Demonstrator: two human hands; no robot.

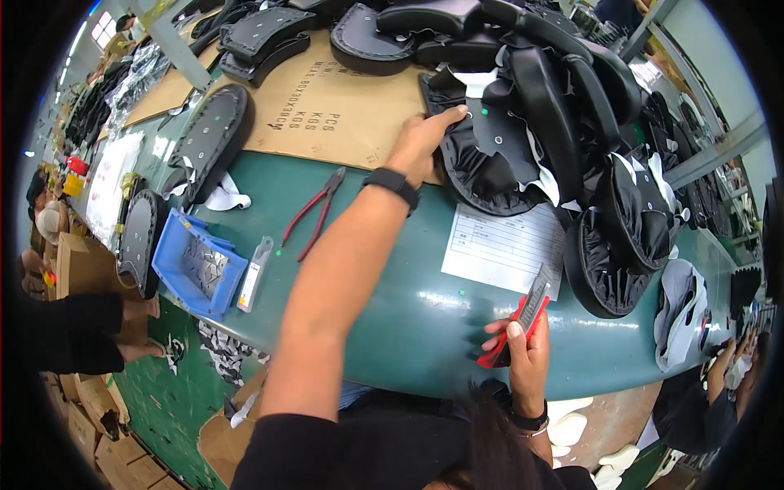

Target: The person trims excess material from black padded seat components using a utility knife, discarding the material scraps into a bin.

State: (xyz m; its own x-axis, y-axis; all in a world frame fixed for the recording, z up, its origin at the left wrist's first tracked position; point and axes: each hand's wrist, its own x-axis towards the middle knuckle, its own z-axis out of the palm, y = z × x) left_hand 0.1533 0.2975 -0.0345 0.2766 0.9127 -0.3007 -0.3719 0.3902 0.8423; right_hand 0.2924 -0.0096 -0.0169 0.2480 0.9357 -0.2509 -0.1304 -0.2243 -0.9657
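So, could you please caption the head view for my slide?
Over a green table, the left hand grips a black padded piece while the right hand holds a red utility knife.

Left of the pliers (330, 191) on the surface (412, 327), my feed gives me a plastic case (255, 275), and farther left a parts bin (169, 265) with metal pieces (202, 263) in it. Behind the pliers lies a cardboard sheet (327, 114); to their right, a paper form (498, 255); right and behind, heaped upholstered pads (545, 106).
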